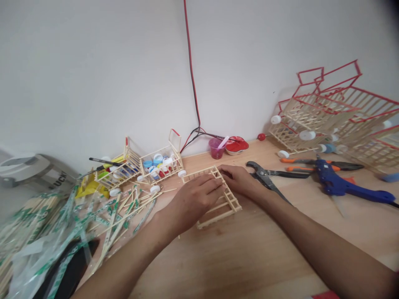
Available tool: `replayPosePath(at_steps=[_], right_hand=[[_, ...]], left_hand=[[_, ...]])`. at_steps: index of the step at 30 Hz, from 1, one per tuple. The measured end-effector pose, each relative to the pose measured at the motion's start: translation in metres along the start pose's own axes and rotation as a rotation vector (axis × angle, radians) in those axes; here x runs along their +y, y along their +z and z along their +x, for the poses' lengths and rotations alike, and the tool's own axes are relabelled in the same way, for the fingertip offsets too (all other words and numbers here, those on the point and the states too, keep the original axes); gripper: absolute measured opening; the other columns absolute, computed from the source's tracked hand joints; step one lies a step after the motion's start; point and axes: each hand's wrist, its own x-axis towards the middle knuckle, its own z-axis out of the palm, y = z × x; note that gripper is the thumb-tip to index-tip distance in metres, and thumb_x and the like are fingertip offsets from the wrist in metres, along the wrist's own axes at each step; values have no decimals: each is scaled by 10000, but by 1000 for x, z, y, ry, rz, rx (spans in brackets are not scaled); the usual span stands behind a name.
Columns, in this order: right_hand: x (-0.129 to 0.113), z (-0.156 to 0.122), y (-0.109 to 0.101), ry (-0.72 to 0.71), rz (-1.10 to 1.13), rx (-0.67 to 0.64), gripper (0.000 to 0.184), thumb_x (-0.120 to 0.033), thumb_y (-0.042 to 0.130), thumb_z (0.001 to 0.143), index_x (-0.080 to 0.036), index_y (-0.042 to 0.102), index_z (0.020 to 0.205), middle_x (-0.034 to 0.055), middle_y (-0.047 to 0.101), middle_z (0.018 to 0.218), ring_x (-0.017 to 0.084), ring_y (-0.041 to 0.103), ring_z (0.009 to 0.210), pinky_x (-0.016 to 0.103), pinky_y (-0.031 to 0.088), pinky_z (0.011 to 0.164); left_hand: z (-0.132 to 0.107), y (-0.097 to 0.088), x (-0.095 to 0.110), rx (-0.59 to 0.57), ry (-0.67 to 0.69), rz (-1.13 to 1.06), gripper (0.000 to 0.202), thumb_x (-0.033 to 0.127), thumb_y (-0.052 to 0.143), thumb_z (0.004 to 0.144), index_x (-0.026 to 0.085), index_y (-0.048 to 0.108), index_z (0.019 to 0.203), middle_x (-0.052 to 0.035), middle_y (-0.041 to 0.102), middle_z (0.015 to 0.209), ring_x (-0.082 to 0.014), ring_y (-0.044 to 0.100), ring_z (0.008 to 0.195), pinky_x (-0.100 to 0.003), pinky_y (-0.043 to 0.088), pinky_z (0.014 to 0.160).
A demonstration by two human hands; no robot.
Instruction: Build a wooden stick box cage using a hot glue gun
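A small frame of thin wooden sticks rests on the table in front of me, with short crosspieces along its right side. Over its upper left part lies my left hand, fingers bent together onto the sticks and partly hiding them. My right hand is at the frame's far right corner, its fingers curled around behind the edge. Its fingertips are mostly hidden. Two little stick carts, one holding bottle caps and the other holding paint tubes, stand just left of the frame.
Cutting pliers, orange-handled pliers and a blue glue gun lie to the right. Red-trimmed stick carts are stacked behind them. A purple cup and red paint dish sit by the wall. Wrapped chopsticks crowd the left.
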Motion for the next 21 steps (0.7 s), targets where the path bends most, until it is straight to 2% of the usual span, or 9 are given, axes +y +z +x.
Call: replayPosePath(at_steps=[7,21], right_hand=[[-1,0,1,3,6,19,216,-225,489,890,-195,703,891,34,759,889,177,662,779,273,505,712],[0,-1,1,6,-4,10,248,-225,484,898,-206,718,981,32,765,934,186,679,820,287,503,732]], left_hand=[[-2,1,0,-27,-2,-2,209,109,589,927,84,656,1123,-108,710,1133,-202,657,1096,-380,582,975],[-2,1,-1,6,7,-6,188,112,543,953,80,659,1097,-99,707,1121,-206,663,1076,-367,578,979]])
